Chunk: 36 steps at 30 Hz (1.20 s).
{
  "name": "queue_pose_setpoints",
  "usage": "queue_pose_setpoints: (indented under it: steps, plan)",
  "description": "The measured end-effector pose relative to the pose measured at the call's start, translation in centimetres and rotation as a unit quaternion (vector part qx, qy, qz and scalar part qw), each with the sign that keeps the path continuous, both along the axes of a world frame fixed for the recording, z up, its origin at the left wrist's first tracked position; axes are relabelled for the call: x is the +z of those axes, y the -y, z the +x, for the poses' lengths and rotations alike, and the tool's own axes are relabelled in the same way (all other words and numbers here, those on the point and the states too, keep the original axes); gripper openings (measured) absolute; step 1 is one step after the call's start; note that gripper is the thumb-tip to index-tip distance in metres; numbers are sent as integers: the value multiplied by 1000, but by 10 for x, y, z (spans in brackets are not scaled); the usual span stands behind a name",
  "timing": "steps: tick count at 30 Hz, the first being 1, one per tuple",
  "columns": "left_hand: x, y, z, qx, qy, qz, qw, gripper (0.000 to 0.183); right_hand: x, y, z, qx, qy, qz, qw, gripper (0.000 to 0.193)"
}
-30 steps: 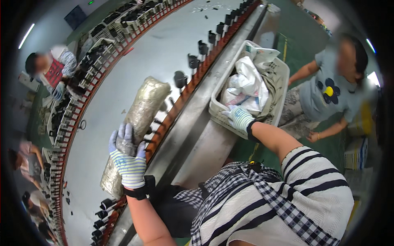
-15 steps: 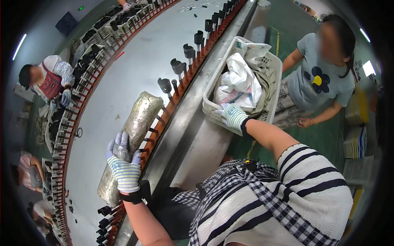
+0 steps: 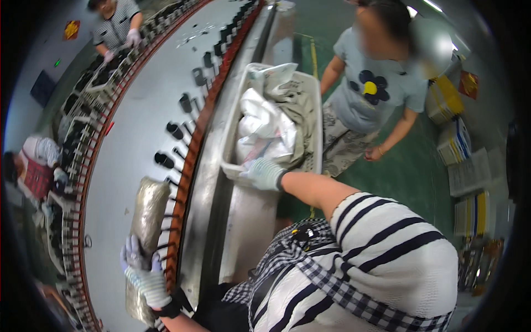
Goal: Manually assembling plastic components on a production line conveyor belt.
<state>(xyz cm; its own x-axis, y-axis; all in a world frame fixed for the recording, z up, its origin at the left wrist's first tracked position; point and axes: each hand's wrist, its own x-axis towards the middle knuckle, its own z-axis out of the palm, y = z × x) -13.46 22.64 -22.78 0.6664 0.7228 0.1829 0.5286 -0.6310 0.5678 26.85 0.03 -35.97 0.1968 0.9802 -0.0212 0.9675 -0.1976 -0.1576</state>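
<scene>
We lay our striped-gloved left hand (image 3: 146, 283), fingers spread, on the long, shiny, film-wrapped roll (image 3: 148, 213) on the pale tabletop (image 3: 110, 188), while our striped-gloved right hand (image 3: 263, 175), grip unclear, touches the white perforated plastic basket (image 3: 231, 169).

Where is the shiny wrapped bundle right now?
In the head view, the shiny wrapped bundle lies lower left on the pale tabletop, beneath the left hand, beside the reddish rail.

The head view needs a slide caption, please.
Gloved left hand on a wrapped bundle, gloved right hand at a white basket.
</scene>
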Motion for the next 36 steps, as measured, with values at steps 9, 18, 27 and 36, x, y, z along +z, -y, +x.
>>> queue_pose_setpoints:
  steps: [9, 18, 27, 36]
  plan:
    - [-16, -7, 2, 45, 12, -2, 999, 82, 0, -3, 0, -14, -4, -17, 1000, 34]
    - [10, 14, 11, 63, 106, 73, 990, 71, -19, -7, 11, 6, -45, -8, 999, 19]
    - [-22, 11, -1, 44, 54, 20, 997, 77, -21, -3, 5, 10, -1, -19, 1000, 41]
    - [-21, 6, 9, 42, 21, -6, 999, 75, -6, -6, 5, 9, -6, -20, 1000, 41]
